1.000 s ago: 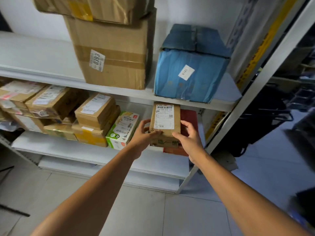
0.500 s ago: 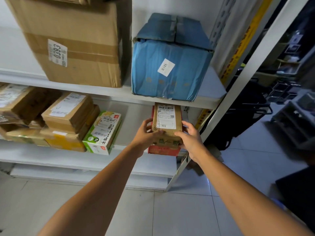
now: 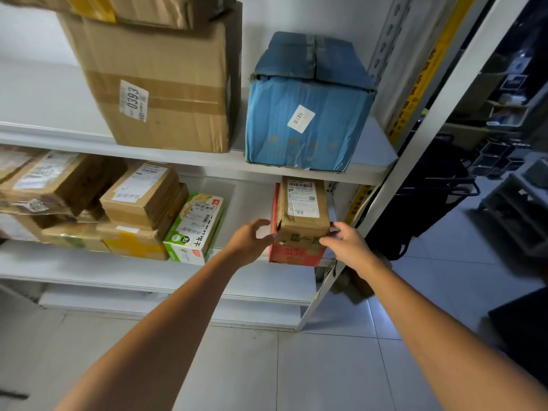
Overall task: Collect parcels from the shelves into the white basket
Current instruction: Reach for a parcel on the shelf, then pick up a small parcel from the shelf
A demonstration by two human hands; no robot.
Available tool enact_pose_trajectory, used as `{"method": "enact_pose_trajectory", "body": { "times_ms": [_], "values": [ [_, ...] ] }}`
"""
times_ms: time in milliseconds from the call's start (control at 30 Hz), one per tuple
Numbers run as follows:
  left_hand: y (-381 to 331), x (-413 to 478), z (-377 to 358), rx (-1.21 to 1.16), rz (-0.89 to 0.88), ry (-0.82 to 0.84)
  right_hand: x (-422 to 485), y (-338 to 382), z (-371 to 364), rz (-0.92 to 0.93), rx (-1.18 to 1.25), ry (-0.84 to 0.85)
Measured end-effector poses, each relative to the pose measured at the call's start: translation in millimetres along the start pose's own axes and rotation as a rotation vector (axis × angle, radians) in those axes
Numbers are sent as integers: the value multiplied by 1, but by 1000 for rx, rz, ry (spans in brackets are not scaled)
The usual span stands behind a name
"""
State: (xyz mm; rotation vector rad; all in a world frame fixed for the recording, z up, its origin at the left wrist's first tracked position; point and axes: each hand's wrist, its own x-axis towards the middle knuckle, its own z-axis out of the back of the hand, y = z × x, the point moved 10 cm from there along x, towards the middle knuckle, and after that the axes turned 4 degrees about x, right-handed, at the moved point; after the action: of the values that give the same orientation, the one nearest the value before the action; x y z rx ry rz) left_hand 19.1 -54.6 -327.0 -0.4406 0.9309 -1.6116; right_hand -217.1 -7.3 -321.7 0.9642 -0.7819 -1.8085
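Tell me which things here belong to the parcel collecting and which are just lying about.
Job:
small brown parcel, gripped by left hand and right hand
red box under it
blue box, 0393 carton and green-and-white box, waiting on the shelves

Lying about:
black trolley
grey rack, far right

The white basket is out of view.

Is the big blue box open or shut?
Shut. The blue box has both top flaps folded down flat, meeting along the middle.

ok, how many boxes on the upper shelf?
3: brown carton marked 0393 at left, a taped carton stacked on it, blue box marked 0346 at right. More may sit out of frame.
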Motion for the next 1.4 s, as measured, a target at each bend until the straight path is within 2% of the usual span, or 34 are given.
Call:
{"method": "enact_pose_trajectory", "body": {
  "times_ms": [167, 433, 667, 1000, 1400],
  "values": [
    [39, -46, 26, 117, 50, -41, -38, -15, -33, -76, -135, 110],
    [123, -107, 71, 124, 208, -93, -63, 16, -135, 21, -152, 287],
    [186, -123, 109, 93, 339, -196, -32, 40, -212, 77, -183, 340],
    [223, -68, 98, -146, 462, -317, 43, 67, -286, 145, -237, 377],
    [252, -15, 78, -523, 533, -488, 104, 43, -339, -14, 64, 420]
  ]
}}
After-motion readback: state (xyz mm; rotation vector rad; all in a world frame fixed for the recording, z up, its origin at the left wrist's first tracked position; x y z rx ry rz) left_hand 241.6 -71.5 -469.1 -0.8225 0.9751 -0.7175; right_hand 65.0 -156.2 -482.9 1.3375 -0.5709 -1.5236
